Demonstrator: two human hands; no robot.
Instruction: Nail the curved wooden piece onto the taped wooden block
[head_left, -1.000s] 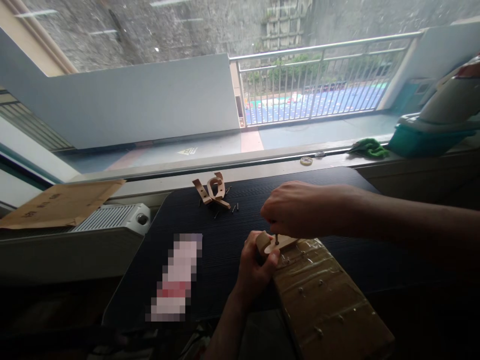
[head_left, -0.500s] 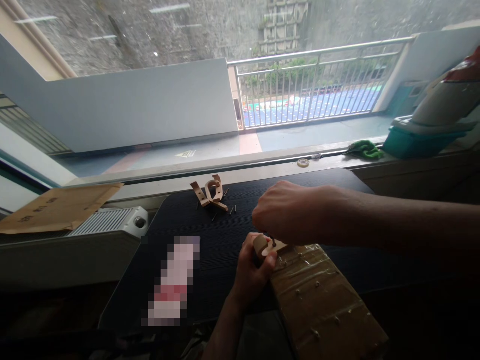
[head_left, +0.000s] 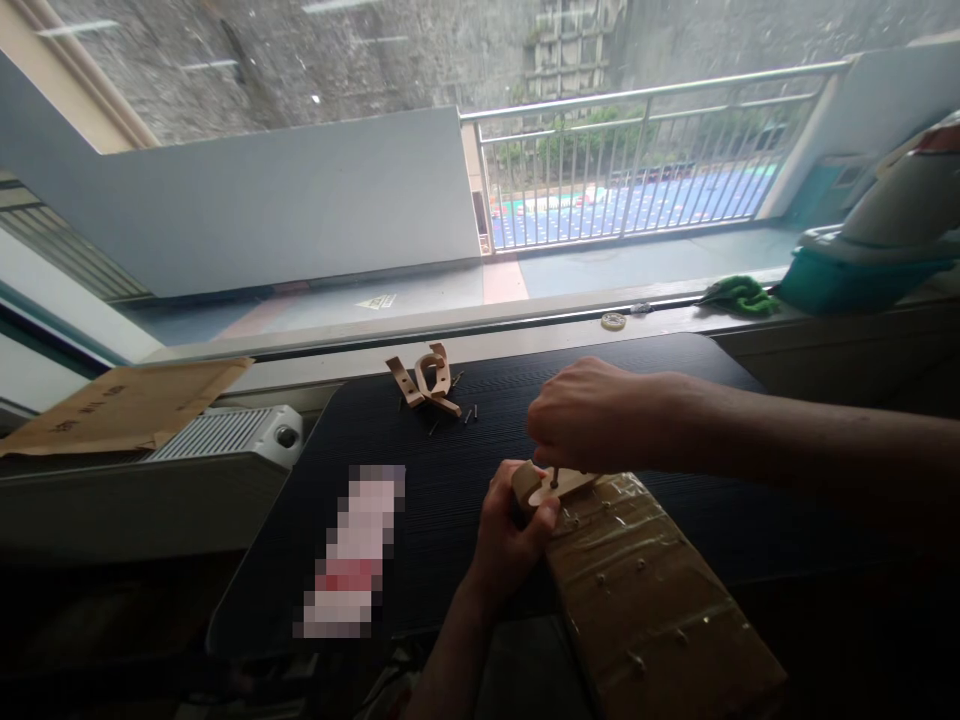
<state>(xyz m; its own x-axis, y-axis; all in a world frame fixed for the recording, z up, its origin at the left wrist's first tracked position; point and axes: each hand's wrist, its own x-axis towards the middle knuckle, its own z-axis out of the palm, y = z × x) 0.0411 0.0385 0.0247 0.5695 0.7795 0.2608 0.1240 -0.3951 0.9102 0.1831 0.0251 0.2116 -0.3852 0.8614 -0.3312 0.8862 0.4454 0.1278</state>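
Observation:
My left hand [head_left: 514, 520] grips a pale wooden hook [head_left: 528, 484] with a curled end, thumb in front and fingers behind. The hook lies at the far end of a brown cardboard box [head_left: 660, 600] wrapped in clear tape, with several small screw-like bits dotted over its top. Above the hook my right hand [head_left: 574, 410] is closed in a fist around what appears to be a screwdriver [head_left: 554, 472]. Its handle is hidden; only a thin dark shaft shows below the fist, pointing down onto the flat part of the hook.
More wooden hooks [head_left: 427, 382] and several loose screws [head_left: 470, 413] lie at the back of the dark table [head_left: 450, 520]. A blurred-out pink item [head_left: 352, 550] is on the left. Beyond stand a radiator [head_left: 225, 432] with a cardboard sheet [head_left: 120, 405], a tape roll [head_left: 613, 321] and a green cloth [head_left: 739, 295].
The whole view has shifted slightly. My right fist has turned and risen a little relative to the hook, so more of the shaft shows. My left hand keeps its hold.

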